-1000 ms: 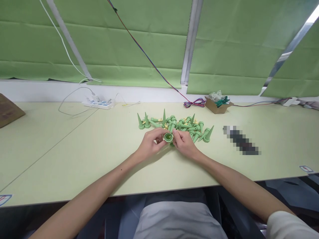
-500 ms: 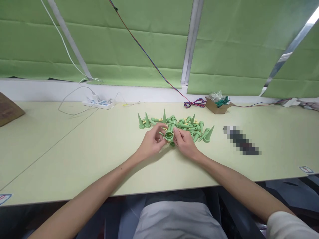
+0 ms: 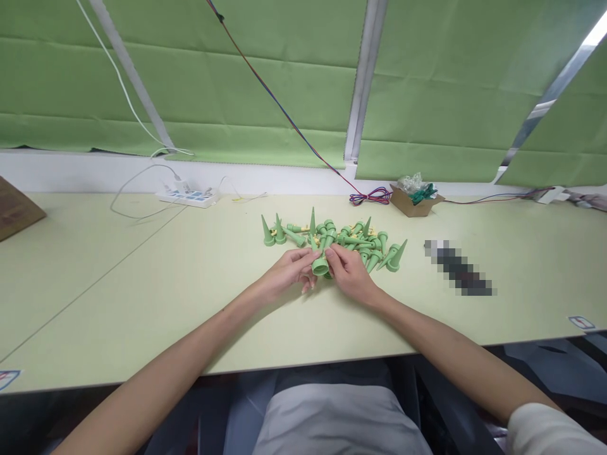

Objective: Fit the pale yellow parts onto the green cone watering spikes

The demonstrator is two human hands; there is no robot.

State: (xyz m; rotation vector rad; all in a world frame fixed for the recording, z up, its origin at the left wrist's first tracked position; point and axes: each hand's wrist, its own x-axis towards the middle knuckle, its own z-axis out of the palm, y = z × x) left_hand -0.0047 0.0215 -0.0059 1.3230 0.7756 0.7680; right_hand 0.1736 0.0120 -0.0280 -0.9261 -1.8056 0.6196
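Note:
Near the middle of the table, my left hand has its thumb and fingers round a green plastic spike, whose wide round end faces me. Close on its right, my right hand is closed, with thumb and fingertips pressed together at the spike's side; what they pinch is too small to make out. Behind both hands lies a pile of green spikes with small yellow parts among them. A few cones stand upright at the pile's left.
A power strip with white cables lies at the back left. A small cardboard box with plastic bags stands behind the pile, beside coiled wires. A blurred dark object lies to the right. Brown cardboard is at the far left.
The held spike's wide end has tipped downward, and its pointed part now shows above my left hand. My left fingers have shifted their grip. My right hand has barely moved.

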